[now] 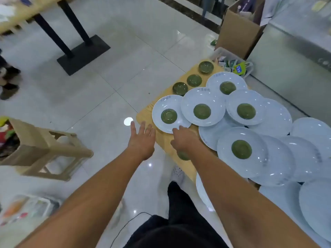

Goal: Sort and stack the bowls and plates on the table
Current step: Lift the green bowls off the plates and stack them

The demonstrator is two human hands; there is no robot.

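A wooden table point(146, 113) carries several overlapping white plates, some with a small green bowl in the middle. The nearest-left plate point(161, 106) holds a green bowl point(168, 115). My right hand point(184, 138) lies palm down, its fingertips touching that plate's near rim; no grip shows. A further green bowl point(183, 156) peeks out from under my right wrist. My left hand point(141, 138) hovers open with fingers spread at the table's left corner, holding nothing. Three green bowls point(194, 80) stand in a row on bare wood at the far left edge.
A beige plastic stool point(44, 149) stands on the tiled floor to the left. Beyond the table are a white basket of packets point(232, 63), a cardboard box point(236, 31) and a steel counter point(286, 56). Another table's black base point(82, 52) is far left.
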